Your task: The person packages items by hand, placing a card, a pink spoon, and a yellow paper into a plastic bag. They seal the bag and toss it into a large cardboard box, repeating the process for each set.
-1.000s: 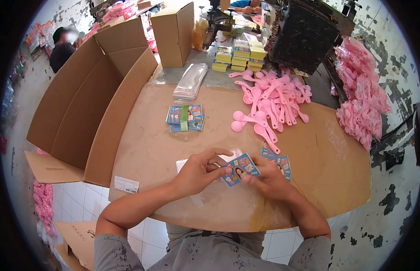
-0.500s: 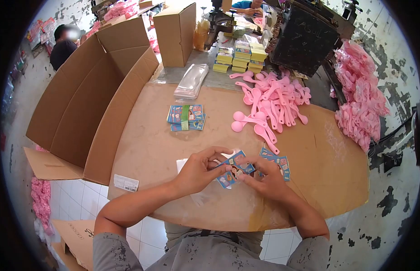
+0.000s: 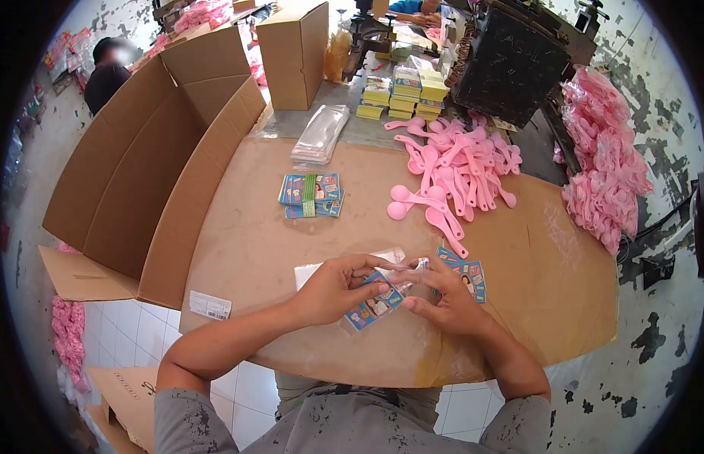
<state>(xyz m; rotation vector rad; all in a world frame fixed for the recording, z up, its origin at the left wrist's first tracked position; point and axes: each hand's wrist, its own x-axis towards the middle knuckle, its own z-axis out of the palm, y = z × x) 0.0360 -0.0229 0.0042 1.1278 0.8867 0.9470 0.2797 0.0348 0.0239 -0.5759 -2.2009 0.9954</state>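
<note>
A blue printed card (image 3: pixel 365 310) lies inside a small clear plastic bag (image 3: pixel 344 325), tilted above the table. My left hand (image 3: pixel 333 291) pinches the bag and card between thumb and fingers. At the bag's upper right end, my right hand (image 3: pixel 450 306) has its fingers on the shiny plastic, its thumb lower and apart from them. Partly behind my right hand lie several loose blue cards (image 3: pixel 473 278). White or clear sheets (image 3: pixel 305 274) lie beneath my left hand, mostly covered.
A banded card stack (image 3: pixel 291 189), a pile of clear bags (image 3: pixel 322 136) and pink spoons (image 3: pixel 450 166) lie beyond my hands. Yellow-edged card stacks (image 3: pixel 405 94) stand at the back. A big open carton (image 3: pixel 193 181) is left; bagged pink spoons (image 3: pixel 605 159) hang right. Two people sit farther off.
The card has moved down and left into the clear bag, with its lower end nearer me. My right fingers have shifted from the card to the bag's upper end.
</note>
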